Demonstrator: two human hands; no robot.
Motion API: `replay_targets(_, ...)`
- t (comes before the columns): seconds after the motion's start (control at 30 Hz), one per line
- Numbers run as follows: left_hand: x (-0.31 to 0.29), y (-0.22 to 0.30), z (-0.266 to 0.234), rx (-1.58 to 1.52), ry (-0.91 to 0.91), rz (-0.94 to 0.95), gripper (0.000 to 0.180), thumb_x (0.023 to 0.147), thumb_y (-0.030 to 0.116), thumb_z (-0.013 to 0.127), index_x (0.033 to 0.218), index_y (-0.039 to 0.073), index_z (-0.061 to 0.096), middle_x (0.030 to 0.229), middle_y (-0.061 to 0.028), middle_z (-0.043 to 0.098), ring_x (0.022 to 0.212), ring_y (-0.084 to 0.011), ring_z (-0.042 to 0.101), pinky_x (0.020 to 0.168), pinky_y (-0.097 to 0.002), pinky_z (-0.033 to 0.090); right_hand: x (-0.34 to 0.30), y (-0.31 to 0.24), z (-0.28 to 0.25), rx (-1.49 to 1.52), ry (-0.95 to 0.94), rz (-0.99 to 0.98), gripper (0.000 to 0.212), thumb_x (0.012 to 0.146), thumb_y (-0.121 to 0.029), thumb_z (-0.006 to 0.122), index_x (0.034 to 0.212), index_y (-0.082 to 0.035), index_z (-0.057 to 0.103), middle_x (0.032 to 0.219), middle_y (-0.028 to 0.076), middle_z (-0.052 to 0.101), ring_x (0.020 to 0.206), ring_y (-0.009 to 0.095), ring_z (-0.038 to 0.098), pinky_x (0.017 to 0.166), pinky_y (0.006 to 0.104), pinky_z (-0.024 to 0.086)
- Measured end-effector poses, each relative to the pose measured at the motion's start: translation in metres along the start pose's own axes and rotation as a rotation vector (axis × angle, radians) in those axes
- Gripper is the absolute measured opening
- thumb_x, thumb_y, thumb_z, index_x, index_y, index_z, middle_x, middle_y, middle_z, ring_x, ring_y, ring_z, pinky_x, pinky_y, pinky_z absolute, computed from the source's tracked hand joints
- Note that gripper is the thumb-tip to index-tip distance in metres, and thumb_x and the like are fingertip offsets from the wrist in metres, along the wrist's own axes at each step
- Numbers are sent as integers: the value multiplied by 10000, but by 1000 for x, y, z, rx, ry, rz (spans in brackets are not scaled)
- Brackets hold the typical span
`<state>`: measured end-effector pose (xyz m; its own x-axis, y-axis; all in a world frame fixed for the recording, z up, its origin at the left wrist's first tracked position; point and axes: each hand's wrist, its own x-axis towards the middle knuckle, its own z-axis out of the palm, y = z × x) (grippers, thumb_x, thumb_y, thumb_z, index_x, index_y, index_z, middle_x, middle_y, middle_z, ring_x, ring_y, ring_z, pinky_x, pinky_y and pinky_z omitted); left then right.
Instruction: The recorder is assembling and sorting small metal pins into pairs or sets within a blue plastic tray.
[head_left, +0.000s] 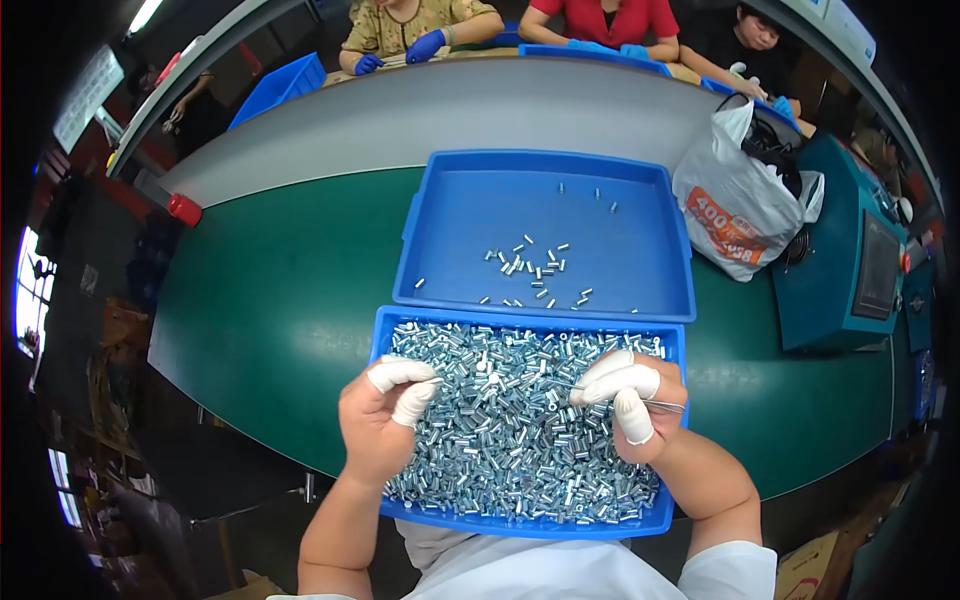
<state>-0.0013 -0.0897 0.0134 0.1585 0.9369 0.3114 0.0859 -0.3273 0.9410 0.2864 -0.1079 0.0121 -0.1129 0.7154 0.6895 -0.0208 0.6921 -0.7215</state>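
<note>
My green table (270, 260) extends around the filled blue tray (673, 500); beyond that tray are a grey panel (560, 105) and co-workers (610, 20). Above it, my left hand (378, 425) is narrowed, contents indiscernible; my right hand (640, 385) grips tweezers (666, 405), long axis crosswise, pointing leftward. Inside it, metal cylinders (520, 430) point every way.

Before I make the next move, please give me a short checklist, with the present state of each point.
1. Right hand holds the tweezers: ok.
2. White finger covers on both hands: ok.
3. Left hand holds a piece: cannot tell, the fingertips hide it.
4. Front tray well filled with small metal pieces: ok.
5. Back tray free of loose pieces: not ok, some lie scattered.
</note>
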Motion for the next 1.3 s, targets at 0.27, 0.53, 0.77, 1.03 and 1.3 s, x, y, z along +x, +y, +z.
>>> replay_targets(0.27, -19, -64, -131, 1286, -120, 102, 66, 871, 21, 736, 924, -1, 705, 849, -125, 676, 743, -242, 660, 677, -317, 517, 1, -2, 2, -79, 15, -46, 271, 1022, -138, 518, 908, 38, 691, 812, 182, 704, 696, 219, 695, 622, 316, 573)
replay_targets(0.53, -23, -56, -135, 683, 142, -130, 99, 864, -11, 764, 936, -1, 697, 791, -52, 674, 679, -142, 637, 639, -284, 517, -21, -35, -54, -596, 48, 74, 208, 1020, -96, 551, 934, 43, 680, 875, 163, 696, 741, 210, 678, 688, 314, 554)
replay_targets(0.77, 10, -44, -118, 45, 187, -356, 157, 876, -74, 725, 898, 42, 623, 890, -16, 668, 822, -92, 630, 759, -231, 510, -98, -35, -122, -1111, 41, 363, 253, 879, 11, 686, 1132, 14, 669, 1076, 169, 665, 910, 299, 669, 811, 350, 548)
replay_targets(1.03, 65, -34, -61, 90, -96, -216, 147, 878, -76, 729, 942, 15, 633, 924, -35, 679, 857, -101, 635, 806, -258, 528, -111, -23, -115, -1251, -74, 553, 426, 838, -122, 761, 1211, 47, 645, 1194, 219, 649, 1117, 410, 605, 984, 459, 495)
replay_targets(1.3, 131, -42, 7, 487, -294, 19, 191, 914, 39, 729, 1102, 0, 726, 905, -81, 731, 792, -123, 666, 736, -287, 548, -63, -80, -62, -37, 295, 494, 250, 1000, -151, 548, 1071, 37, 697, 1058, 164, 701, 952, 273, 669, 944, 470, 510)
